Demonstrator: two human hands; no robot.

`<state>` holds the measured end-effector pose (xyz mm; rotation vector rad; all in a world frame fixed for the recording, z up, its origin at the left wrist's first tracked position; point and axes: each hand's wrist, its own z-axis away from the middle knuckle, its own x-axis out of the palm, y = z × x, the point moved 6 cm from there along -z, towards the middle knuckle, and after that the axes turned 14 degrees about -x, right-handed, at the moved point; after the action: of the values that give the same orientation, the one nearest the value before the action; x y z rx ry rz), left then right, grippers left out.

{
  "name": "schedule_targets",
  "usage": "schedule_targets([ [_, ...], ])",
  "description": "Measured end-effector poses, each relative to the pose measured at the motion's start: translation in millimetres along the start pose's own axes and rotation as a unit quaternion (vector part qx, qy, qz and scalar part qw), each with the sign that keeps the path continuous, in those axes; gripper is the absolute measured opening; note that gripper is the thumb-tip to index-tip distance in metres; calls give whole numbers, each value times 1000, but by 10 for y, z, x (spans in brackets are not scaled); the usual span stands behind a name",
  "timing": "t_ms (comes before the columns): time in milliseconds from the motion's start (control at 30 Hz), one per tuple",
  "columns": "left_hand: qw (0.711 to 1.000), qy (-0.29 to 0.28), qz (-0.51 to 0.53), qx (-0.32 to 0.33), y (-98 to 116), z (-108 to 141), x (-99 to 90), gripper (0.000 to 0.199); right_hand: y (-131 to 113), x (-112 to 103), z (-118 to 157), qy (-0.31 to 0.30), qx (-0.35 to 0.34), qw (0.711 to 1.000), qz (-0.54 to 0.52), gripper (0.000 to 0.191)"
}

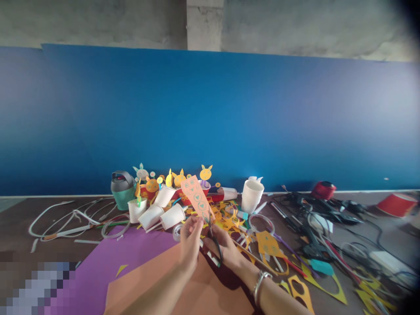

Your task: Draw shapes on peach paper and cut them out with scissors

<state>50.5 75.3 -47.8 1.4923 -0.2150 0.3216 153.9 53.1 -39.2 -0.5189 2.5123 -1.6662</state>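
Observation:
My left hand (192, 238) pinches the lower end of an orange paper strip (197, 197), which stands tilted up in front of me. Small circles and hearts are drawn on the strip in green. My right hand (226, 247) is closed round the black handle of a pair of scissors (215, 240), and their blades meet the strip's lower right edge. A silvery bracelet is on the right wrist. Below both forearms lies a large orange sheet (147, 280), partly over a purple sheet (131, 249).
White paper cups (173, 216) and yellow paper animal heads (206, 173) crowd the back. A green flask (123, 190) stands left, beside white cables (75, 218). Yellow cut-out scraps (269, 245), a stack of cups (252, 195), black cables and a glue gun (315, 245) fill the right.

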Motion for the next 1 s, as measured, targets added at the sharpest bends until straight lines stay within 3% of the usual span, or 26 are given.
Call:
schedule_targets([
  [567, 1000, -1, 0, -16, -53, -41, -29, 28, 53, -21, -7, 2, -34, 999, 18, 35],
  [1000, 999, -16, -25, 15, 19, -131, -38, 22, 170, -87, 17, 8, -20, 1000, 20, 28],
])
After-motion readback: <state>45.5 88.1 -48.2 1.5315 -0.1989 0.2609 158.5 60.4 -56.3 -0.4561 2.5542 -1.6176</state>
